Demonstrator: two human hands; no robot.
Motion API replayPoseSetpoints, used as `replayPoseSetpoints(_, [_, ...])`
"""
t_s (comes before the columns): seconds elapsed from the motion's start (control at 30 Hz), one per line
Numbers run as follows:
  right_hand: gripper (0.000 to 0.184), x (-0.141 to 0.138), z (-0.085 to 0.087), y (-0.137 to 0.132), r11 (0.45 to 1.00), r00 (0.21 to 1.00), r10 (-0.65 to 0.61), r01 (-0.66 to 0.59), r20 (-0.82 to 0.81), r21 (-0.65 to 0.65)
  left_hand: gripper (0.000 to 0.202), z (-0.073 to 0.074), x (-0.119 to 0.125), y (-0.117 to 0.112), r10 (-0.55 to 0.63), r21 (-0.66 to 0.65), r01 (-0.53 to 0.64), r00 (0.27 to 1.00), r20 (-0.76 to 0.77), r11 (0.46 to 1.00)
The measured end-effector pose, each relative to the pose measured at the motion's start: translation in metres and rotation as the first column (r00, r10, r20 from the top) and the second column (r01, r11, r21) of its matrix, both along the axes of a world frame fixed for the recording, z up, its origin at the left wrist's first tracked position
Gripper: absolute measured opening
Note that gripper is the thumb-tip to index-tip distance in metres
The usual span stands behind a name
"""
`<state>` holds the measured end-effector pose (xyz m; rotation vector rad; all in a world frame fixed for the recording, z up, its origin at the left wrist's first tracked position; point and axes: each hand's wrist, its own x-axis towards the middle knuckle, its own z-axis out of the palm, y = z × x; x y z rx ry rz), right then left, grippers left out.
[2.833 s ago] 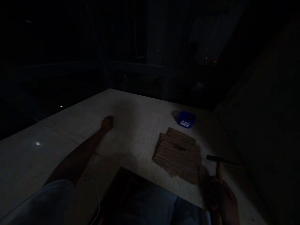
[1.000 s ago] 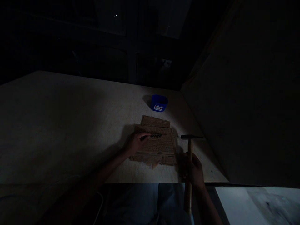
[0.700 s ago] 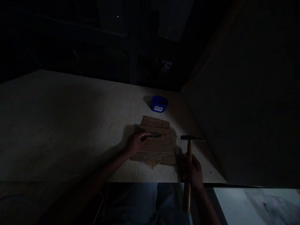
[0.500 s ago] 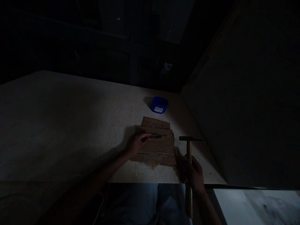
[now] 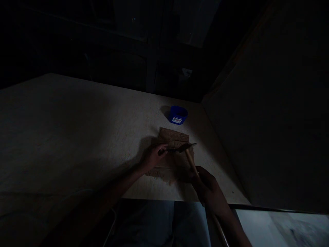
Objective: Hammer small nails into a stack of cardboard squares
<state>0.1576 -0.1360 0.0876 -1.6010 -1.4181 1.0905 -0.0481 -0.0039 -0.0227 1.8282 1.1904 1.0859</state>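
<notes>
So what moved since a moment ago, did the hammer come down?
Yes. The right hand swung the hammer from upright beside the cardboard down and leftward; its head is now at the dark strip. The left hand still pinches that strip's end on the cardboard. The blue tub stayed put behind it.

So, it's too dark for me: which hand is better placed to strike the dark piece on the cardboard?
Right, probably: the right hand grips the hammer, its head at the dark piece that the left hand holds.
</notes>
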Motion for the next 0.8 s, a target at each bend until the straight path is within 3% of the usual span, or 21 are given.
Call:
replayPoseSetpoints(0.1, [0.036,-0.012,0.008,0.008,0.996,0.995,0.087,-0.087,0.043,0.009,0.033,-0.003,0.001,0.001,0.040,-0.022,-0.040,0.999,-0.028,0.999])
replayPoseSetpoints(0.23, [0.037,-0.023,0.006,0.016,0.995,0.995,0.097,-0.098,0.031,0.035,0.041,-0.003,0.001,0.001,0.018,-0.043,-0.017,1.000,0.011,0.999])
replayPoseSetpoints(0.47, [0.035,-0.029,0.001,0.024,0.987,0.986,0.154,-0.156,0.064,0.026,0.013,0.005,0.002,-0.002,0.024,-0.082,-0.023,1.000,0.006,0.996])
replayPoseSetpoints(0.63, [0.037,-0.031,-0.005,0.018,0.998,0.997,0.057,-0.058,-0.060,-0.019,0.011,0.002,0.000,-0.002,0.021,-0.032,-0.022,0.999,-0.025,0.999])
replayPoseSetpoints(0.8, [0.046,-0.038,-0.024,0.005,0.982,0.956,-0.145,0.108,-0.257,-0.153,0.008,-0.001,-0.003,0.000,0.009,0.004,-0.009,0.998,-0.062,1.000])
